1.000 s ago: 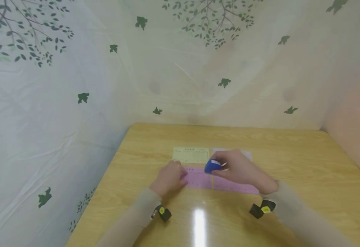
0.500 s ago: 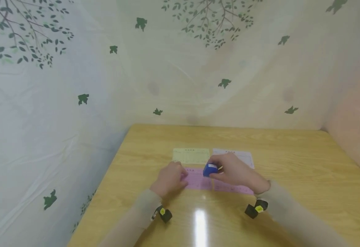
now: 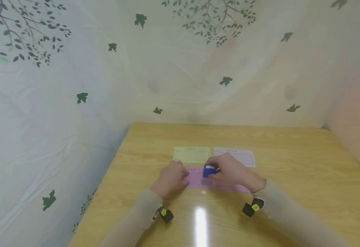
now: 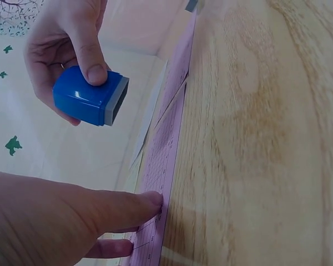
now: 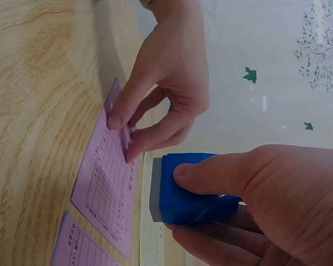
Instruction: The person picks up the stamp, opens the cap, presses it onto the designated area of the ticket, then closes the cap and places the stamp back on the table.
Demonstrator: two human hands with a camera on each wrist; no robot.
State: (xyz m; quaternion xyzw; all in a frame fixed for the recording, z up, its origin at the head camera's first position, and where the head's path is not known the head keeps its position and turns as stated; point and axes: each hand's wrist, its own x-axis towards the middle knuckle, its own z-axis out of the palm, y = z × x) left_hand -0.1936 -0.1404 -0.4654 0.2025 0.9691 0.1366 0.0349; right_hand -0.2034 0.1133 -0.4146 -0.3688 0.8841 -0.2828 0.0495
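A blue self-inking stamp (image 3: 209, 171) is pinched between the thumb and fingers of my right hand (image 3: 233, 172). Its grey-rimmed face (image 4: 117, 102) points toward the table in the left wrist view, and a gap shows between it and the paper. Under it lies a pink printed slip (image 3: 196, 182), flat on the wood. My left hand (image 3: 170, 179) rests its thumb and fingertips on that slip's left end. In the right wrist view the slip's printed grid (image 5: 105, 180) shows beside those fingertips. A second pink slip (image 3: 234, 188) lies to the right, partly covered by my right hand.
Behind the pink slips lie a yellow slip (image 3: 192, 156) and a white slip (image 3: 240, 157), side by side. All are on a wooden table (image 3: 303, 164). A pale curtain (image 3: 183, 68) with leaf and bird prints stands along the table's far side.
The stamp and my right hand have moved left and slightly toward me, and the stamp has turned more upright. More of the white slip shows. My left hand stays nearly still.
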